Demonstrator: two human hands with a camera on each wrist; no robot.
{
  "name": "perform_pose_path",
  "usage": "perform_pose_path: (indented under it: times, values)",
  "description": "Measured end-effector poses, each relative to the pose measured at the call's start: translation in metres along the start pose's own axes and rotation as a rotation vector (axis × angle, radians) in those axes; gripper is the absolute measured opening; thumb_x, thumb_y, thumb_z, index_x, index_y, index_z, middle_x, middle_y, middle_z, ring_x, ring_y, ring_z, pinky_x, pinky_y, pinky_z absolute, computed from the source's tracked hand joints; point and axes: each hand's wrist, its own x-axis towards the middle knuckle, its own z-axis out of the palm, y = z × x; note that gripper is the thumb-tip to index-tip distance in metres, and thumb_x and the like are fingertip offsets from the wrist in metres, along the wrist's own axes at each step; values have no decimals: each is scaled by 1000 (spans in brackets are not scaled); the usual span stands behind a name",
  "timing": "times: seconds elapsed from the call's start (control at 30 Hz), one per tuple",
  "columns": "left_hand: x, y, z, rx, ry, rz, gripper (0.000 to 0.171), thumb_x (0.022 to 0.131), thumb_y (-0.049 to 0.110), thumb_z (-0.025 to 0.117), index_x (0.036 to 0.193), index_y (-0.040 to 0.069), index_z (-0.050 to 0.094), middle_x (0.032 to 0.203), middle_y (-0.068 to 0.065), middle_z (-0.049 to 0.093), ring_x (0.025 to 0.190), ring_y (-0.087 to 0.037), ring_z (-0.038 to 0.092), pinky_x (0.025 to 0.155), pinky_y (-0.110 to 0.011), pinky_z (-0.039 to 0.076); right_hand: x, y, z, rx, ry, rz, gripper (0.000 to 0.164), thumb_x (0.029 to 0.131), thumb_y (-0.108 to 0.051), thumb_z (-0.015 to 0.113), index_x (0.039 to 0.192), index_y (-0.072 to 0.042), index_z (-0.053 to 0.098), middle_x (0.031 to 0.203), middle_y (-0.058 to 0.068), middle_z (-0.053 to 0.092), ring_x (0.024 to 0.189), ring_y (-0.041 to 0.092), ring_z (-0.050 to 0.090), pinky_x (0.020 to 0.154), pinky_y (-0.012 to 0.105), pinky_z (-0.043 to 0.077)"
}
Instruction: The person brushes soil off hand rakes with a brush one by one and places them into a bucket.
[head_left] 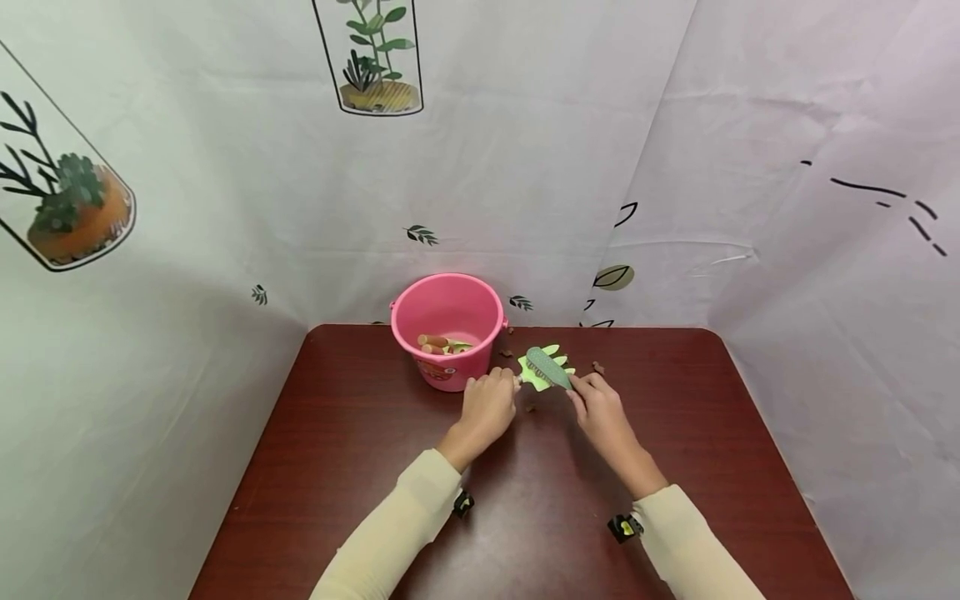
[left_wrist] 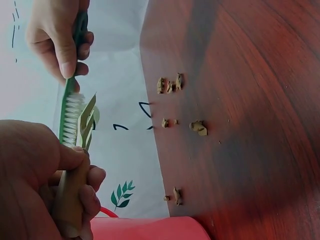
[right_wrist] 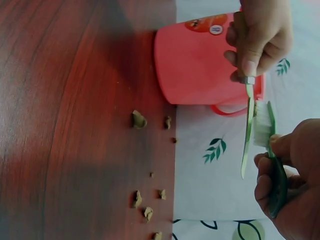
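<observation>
My left hand (head_left: pixel 491 398) grips the wooden handle (left_wrist: pixel 69 197) of a small light-green toy rake (head_left: pixel 534 377), held above the table near the bucket. My right hand (head_left: pixel 592 400) grips a green brush (head_left: pixel 547 367), whose white bristles (left_wrist: pixel 74 119) lie against the rake's tines (left_wrist: pixel 88 121). In the right wrist view the rake (right_wrist: pixel 247 131) shows edge-on between the left hand (right_wrist: pixel 260 37) and the brush (right_wrist: pixel 263 131), with the right hand (right_wrist: pixel 292 187) wrapped round the brush handle.
A pink bucket (head_left: pixel 480 292) stands at the table's far edge, holding a few wooden-handled tools (head_left: pixel 442 342). Brown crumbs of dirt (left_wrist: pixel 170 84) lie scattered on the dark red table (head_left: pixel 360 467) below the rake. White printed cloth walls close in behind and on both sides.
</observation>
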Motion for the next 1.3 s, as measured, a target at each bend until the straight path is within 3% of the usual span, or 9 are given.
perform_pose_path:
  times: [0.27,0.57,0.87,1.07,1.3]
  values:
    - [-3,0,-1,25,14,10,16,101,22,63,96,9,68,89,-6,67,78,-27,68,71,-44,50,-1,6,-1,-63,3,-7,31,91,2,75,120,11,70,95,19,62,77,29,68,65,41,57]
    - [-6,-1,-1,38,25,20,15,101,22,63,93,10,67,88,-5,67,76,-26,66,67,-41,47,-3,19,-6,-148,13,-19,32,91,1,74,121,12,69,99,24,63,89,39,68,76,50,59]
    - [-9,-3,-2,49,3,17,14,99,22,67,92,10,68,87,-3,66,77,-26,66,68,-41,47,-6,38,-10,-188,70,-14,29,88,5,76,116,13,70,90,25,61,76,38,62,67,49,56]
    - [-13,-7,-9,26,40,12,18,99,25,67,90,9,66,84,-5,66,77,-27,69,67,-42,48,-12,53,-15,-179,82,52,27,88,6,74,114,13,70,90,25,61,77,40,63,69,52,56]
    - [-14,-17,-25,-21,87,-15,20,99,27,68,98,8,62,85,-8,66,80,-30,71,72,-45,52,-17,60,-16,-142,75,85,27,90,4,73,116,13,70,92,26,61,77,40,66,68,53,56]
